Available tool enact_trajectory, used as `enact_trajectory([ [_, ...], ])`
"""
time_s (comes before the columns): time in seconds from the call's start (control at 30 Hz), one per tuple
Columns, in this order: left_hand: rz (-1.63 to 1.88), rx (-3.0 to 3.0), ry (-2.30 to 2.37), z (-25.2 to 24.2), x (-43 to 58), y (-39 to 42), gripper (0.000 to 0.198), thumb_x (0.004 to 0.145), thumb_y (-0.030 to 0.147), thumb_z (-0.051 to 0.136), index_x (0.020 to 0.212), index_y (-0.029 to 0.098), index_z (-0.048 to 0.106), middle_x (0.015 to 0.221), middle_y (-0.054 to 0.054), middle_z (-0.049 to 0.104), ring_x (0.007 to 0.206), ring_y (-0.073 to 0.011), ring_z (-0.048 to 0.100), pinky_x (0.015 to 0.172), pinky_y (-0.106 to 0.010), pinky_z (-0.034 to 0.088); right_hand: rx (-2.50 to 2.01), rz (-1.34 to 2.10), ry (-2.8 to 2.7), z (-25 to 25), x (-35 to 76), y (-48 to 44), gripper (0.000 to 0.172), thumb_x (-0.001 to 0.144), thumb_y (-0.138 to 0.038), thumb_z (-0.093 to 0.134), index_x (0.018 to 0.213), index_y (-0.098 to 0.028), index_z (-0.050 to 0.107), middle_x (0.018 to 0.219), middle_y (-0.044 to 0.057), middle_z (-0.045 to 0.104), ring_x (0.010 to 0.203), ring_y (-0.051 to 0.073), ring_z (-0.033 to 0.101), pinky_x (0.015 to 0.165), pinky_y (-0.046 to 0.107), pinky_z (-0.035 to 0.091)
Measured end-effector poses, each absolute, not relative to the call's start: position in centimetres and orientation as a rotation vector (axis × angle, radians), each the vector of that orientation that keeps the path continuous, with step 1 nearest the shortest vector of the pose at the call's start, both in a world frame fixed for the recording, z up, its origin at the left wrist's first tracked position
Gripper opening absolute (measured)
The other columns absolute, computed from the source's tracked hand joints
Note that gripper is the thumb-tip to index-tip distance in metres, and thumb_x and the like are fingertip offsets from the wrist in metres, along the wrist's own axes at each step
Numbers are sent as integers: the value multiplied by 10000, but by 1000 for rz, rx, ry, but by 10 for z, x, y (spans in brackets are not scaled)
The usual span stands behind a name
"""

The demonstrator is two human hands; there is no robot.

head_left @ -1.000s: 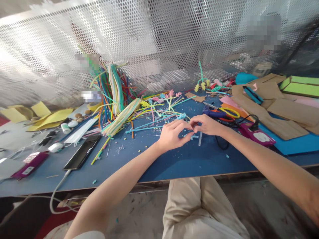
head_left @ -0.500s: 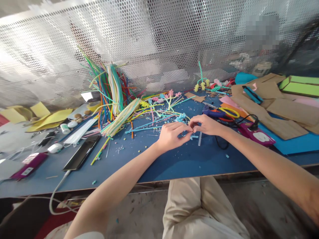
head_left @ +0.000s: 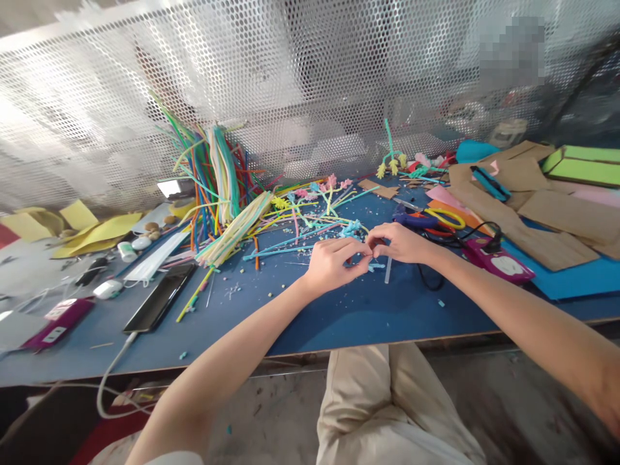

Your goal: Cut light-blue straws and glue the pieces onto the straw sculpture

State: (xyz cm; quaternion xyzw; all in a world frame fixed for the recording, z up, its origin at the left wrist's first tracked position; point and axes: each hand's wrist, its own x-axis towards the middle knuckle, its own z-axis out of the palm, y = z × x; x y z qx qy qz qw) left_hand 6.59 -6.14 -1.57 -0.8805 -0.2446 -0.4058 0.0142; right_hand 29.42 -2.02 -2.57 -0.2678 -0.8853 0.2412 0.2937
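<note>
My left hand (head_left: 336, 261) and my right hand (head_left: 394, 243) meet over the blue tabletop (head_left: 334, 323), fingertips touching. Both are closed in a pinch. Whatever lies between the fingertips is too small to make out. Just behind the fingers is a light-blue piece of twisted pipe cleaner (head_left: 352, 228). Below the right fingers lies a clear glue stick (head_left: 388, 270). The blue-handled glue gun (head_left: 414, 221) and yellow-handled scissors (head_left: 445, 218) rest to the right of my right hand. Pipe cleaner stems with pink tips (head_left: 331, 183) lie beyond both hands.
A tall bunch of coloured pipe cleaners (head_left: 225, 171) stands left of centre before a perforated metal screen (head_left: 271, 84). A phone (head_left: 159, 298) on a cable lies at left. Brown cardboard (head_left: 523, 219), a cutter (head_left: 490, 184) and a magenta power strip (head_left: 501, 261) occupy the right.
Hardly anything differs. Both hands stay together at the same spot, with only a slight shift of the fingers.
</note>
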Motion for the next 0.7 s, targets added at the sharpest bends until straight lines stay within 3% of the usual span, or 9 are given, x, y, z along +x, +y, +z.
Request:
enact_trajectory([
  [0.7, -1321, -2831, -852, -16, 62, -57, 114, 930, 261, 603, 899, 202, 695, 842, 1, 738, 570, -60, 571, 623, -205, 482, -769, 585, -2347, -24, 297, -21, 432, 943, -583, 556, 895, -182, 711, 802, 41, 696, 714, 161, 589, 678, 287, 402],
])
